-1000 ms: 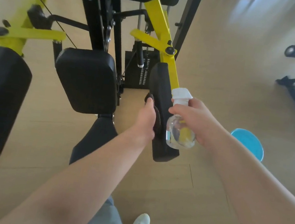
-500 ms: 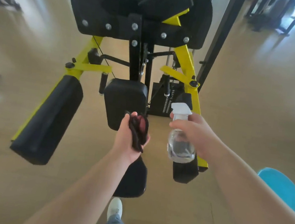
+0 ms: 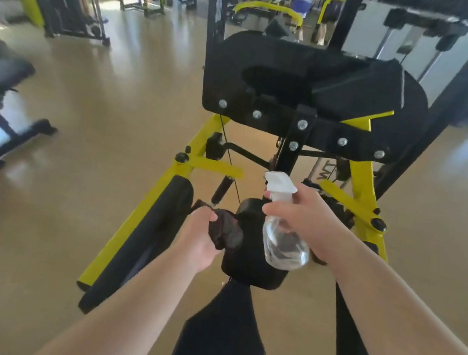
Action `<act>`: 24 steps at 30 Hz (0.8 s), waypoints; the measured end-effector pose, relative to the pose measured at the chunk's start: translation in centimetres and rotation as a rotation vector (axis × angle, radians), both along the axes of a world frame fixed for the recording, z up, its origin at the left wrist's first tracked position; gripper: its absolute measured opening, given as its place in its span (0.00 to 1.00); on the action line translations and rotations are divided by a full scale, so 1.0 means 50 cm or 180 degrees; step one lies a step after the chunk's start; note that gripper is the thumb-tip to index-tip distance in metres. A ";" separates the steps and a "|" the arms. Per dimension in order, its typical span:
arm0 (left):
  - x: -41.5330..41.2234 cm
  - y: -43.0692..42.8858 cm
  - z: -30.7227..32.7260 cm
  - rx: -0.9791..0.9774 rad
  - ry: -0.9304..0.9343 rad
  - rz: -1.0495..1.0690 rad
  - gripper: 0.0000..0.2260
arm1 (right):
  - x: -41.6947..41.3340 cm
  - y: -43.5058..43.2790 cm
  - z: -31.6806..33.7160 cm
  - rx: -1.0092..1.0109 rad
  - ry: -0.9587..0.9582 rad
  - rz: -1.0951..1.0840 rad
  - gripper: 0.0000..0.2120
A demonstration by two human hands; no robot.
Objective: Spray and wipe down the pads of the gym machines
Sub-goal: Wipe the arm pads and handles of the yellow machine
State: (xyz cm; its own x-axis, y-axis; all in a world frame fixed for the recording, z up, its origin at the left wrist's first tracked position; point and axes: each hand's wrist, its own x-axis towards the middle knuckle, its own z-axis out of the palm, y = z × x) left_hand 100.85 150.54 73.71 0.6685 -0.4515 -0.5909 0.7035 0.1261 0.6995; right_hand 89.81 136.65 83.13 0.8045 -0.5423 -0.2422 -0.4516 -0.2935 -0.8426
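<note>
Seat pad (image 3: 219,335) nearest: black, matte. Left hand (image 3: 198,238) grips bunched dark cloth (image 3: 225,231) at the centre pad (image 3: 250,267) edge, probably ready to wipe; contact unclear. Right hand (image 3: 310,221) wraps clear spray bottle (image 3: 281,241), white nozzle pointing forward-left. Upper pad (image 3: 314,92) beyond, black, bolted to the frame.

Right hand (image 3: 309,224) grips spray bottle (image 3: 283,238); left hand (image 3: 198,237) holds dark cloth (image 3: 225,233) beside centre pad (image 3: 248,257).
</note>
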 end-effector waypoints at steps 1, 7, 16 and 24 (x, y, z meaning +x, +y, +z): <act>0.025 0.000 -0.007 0.0207 -0.0010 0.0029 0.10 | 0.024 -0.003 0.002 -0.0055 0.0021 0.0018 0.22; 0.093 -0.023 -0.053 0.0165 0.0028 0.0203 0.14 | 0.103 -0.041 -0.006 -0.0413 -0.0135 -0.0027 0.12; 0.144 -0.103 -0.083 0.0314 0.0038 0.1092 0.25 | 0.196 -0.209 -0.047 -0.1560 0.0313 0.1065 0.20; 0.177 -0.188 -0.086 0.0775 0.0004 0.1072 0.18 | 0.288 -0.275 -0.131 -0.1506 0.0643 0.1994 0.07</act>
State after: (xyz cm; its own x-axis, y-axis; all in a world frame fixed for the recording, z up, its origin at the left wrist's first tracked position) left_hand 109.68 141.16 69.43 0.7541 -0.0547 -0.6545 0.6521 0.1803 0.7364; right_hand 104.19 122.88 76.59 0.9581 -0.0870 -0.2731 -0.2153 -0.8473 -0.4855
